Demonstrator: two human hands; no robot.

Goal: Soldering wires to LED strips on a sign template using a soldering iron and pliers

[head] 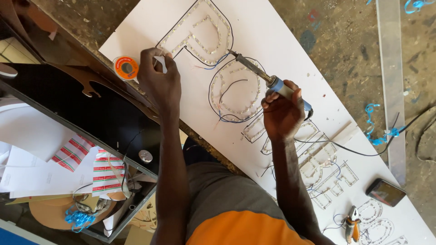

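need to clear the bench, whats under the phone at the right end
The phone lies flat on the white sign board, beside the outlined letters. Whatever sits directly beneath it is covered; nothing sticks out around its edges.

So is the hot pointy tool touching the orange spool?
Apart. The head view shows the soldering iron in the right hand, with white board separating it from the orange spool.

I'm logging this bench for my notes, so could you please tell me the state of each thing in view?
soldering iron: held in the right hand, tip at the edge of the first letter.
left hand: pinching a small white piece on the white board.
solder spool: lying flat by the board's edge.
LED letters: unlit, wires loose.
phone: flat on the board; whether its screen is on is unclear.
pliers: lying on the board, unheld.
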